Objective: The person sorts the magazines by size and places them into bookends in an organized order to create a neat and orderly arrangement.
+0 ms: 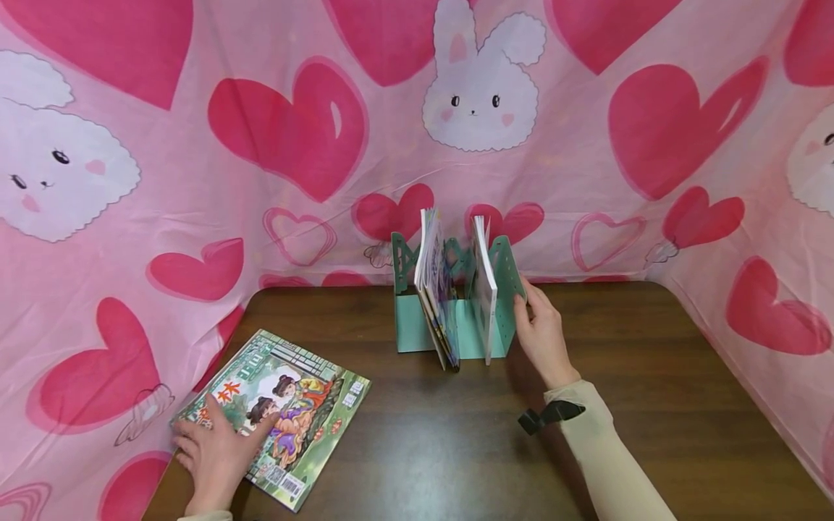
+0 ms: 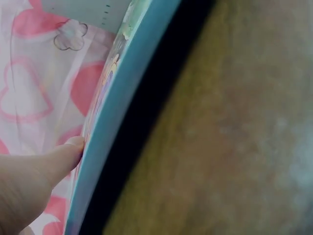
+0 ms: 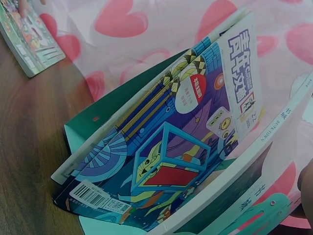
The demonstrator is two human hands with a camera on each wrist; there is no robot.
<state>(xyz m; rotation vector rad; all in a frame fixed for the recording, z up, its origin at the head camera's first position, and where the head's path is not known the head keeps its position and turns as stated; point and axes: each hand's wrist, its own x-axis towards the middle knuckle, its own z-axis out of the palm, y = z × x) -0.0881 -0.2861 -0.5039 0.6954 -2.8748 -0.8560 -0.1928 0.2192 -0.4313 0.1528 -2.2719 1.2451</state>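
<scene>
My left hand [image 1: 218, 452] rests on the lower left part of a magazine [image 1: 306, 405] with an illustrated green cover. Its fingers are spread, and in the left wrist view the thumb [image 2: 58, 159] touches the cover near the edge. At the back of the table stands a green metal book rack [image 1: 413, 325]. My right hand [image 1: 546, 336] pinches the rack's right side panel, thumb in front and fingers behind it. Inside the rack lean several thin magazines [image 1: 430, 282], the front one with a purple and blue cover [image 3: 195, 112]. A white-spined book [image 1: 485, 289] stands nearer the right panel.
The dark wooden table [image 1: 417, 449] has a pink cloth backdrop [image 1: 391, 174] with hearts and rabbits round its back and sides. A black strap [image 1: 550, 414] is fastened round the right wrist.
</scene>
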